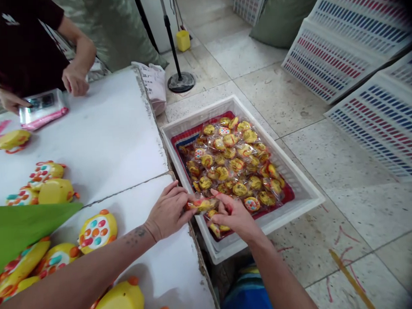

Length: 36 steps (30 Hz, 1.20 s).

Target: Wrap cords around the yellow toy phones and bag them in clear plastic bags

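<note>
My left hand (174,207) reaches over the table edge, its fingers and thumb closed on one end of a yellow toy in a see-through bag (203,204). At the other end of that bag, my right hand (233,216) has curled fingers, with the index finger and thumb on the plastic. Just below both hands is a white plastic crate (287,169), lined with red and blue cloth and filled with many bagged yellow toys (229,153). Unbagged yellow toys with coloured round bumps (98,231) lie on the table by my left arm.
Across the white table (123,117), a person's hands (75,80) are by a plastic-wrapped pack (44,110). A green sheet (29,228) covers part of the toys. Stacked white crates (337,50), a round stand base (181,82) and a sack (152,86) stand beyond.
</note>
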Available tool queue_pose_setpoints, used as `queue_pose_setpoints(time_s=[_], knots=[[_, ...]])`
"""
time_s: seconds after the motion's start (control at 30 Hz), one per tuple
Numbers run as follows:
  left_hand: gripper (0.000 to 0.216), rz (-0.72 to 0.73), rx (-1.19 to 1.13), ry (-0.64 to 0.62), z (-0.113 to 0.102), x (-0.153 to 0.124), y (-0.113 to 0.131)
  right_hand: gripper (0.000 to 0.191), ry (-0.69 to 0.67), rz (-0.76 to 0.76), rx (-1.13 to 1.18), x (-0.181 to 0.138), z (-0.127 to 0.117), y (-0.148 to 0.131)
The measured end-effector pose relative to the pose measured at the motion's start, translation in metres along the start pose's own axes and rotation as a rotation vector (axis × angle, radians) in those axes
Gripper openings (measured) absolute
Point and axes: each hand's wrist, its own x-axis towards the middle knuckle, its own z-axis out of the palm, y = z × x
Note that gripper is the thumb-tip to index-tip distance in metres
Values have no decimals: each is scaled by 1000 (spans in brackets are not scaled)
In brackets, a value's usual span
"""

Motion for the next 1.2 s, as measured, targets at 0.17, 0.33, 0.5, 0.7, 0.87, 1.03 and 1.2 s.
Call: queue_pose_setpoints(time_s=[0.17, 0.33, 0.5, 0.7, 0.87, 1.03, 1.2], knots=[[16, 7, -15, -13, -2, 2, 1, 46, -4, 108, 618, 11, -8, -18], [16, 10, -11, -12, -1, 2, 0, 31, 17, 58, 646, 14, -15, -32], [16, 8, -5, -18, -1, 2, 0, 33, 361, -33, 616, -5, -65, -17], [18, 24, 3, -20, -1, 2, -1, 36, 603, -27, 475, -31, -132, 35], [28, 29, 70, -12, 1, 3, -2, 60, 576, 113, 108, -42, -166, 82], [90, 143, 207, -10, 4, 4, -4, 53, 644, 167, -113, -41, -184, 125], [77, 164, 240, -22, 4, 5, -3, 31, 698, 193, -445, -24, -208, 150]])
